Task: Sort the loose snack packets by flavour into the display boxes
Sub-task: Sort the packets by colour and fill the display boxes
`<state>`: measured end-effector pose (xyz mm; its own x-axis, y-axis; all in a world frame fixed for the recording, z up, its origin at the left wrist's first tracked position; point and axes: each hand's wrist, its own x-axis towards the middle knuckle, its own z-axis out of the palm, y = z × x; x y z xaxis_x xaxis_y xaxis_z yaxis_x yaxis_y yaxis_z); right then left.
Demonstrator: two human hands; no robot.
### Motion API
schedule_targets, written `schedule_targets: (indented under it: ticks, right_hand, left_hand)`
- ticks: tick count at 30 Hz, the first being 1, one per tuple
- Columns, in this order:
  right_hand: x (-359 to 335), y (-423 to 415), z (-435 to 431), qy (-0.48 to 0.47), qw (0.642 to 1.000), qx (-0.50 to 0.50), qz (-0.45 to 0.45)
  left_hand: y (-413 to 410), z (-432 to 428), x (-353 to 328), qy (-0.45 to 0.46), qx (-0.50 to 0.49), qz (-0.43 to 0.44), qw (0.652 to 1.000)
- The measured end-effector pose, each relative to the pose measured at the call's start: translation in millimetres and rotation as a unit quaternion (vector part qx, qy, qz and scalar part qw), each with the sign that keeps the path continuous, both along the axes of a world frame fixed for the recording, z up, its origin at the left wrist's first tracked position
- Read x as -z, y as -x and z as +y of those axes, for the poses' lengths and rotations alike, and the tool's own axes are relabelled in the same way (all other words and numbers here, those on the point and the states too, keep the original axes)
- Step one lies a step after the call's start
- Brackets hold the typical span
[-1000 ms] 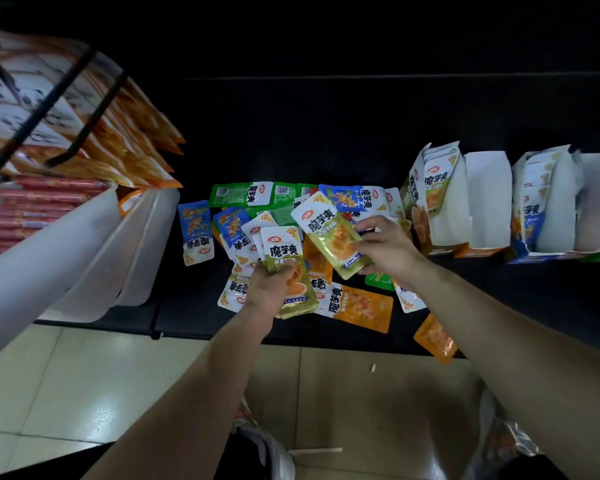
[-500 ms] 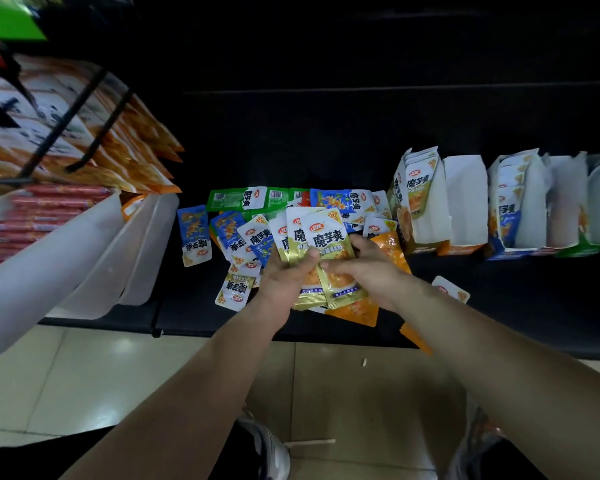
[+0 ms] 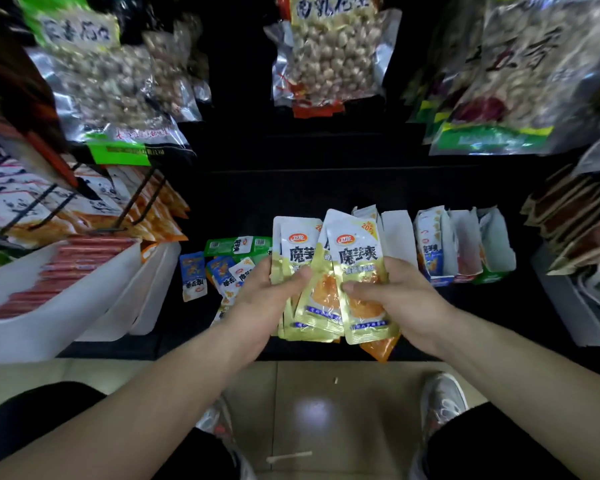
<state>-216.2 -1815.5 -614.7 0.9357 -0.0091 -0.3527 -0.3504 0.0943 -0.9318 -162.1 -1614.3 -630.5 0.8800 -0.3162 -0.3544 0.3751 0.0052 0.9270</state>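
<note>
L hand & R hand hold a fanned stack of yellow packets upright over the shelf front. Fingers curled behind the stack, thumbs pressed on front. Blue/green packets lie loose at left; display boxes at right.

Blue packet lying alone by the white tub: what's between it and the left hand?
A small heap of loose packets, mostly blue, shows there in the head view.
</note>
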Motion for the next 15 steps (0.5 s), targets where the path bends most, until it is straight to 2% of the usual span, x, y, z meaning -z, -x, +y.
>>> schedule_targets:
  ticks: [4, 8, 12, 15]
  right_hand:
    - [0.7, 7.4, 9.4, -0.015, 1.000, 0.012, -0.019]
    - [11.5, -4.0, 16.0, -0.043, 0.999, 0.003, -0.019]
    - [20.4, -14.2, 10.1, -0.048, 0.998, 0.039, -0.019]
    - [21.1, -24.4, 6.1, -0.043, 0.997, 0.059, -0.020]
  left_hand:
    - [15.1, 2.8, 3.4, 0.032, -0.028, -0.030, 0.999]
    - [15.2, -0.7, 7.4, 0.083, -0.046, 0.038, 0.995]
    - [-1.2, -6.3, 2.9, 0.157, -0.033, 0.125, 0.979]
    - [-11.6, -10.8, 7.9, 0.156, -0.034, 0.109, 0.981]
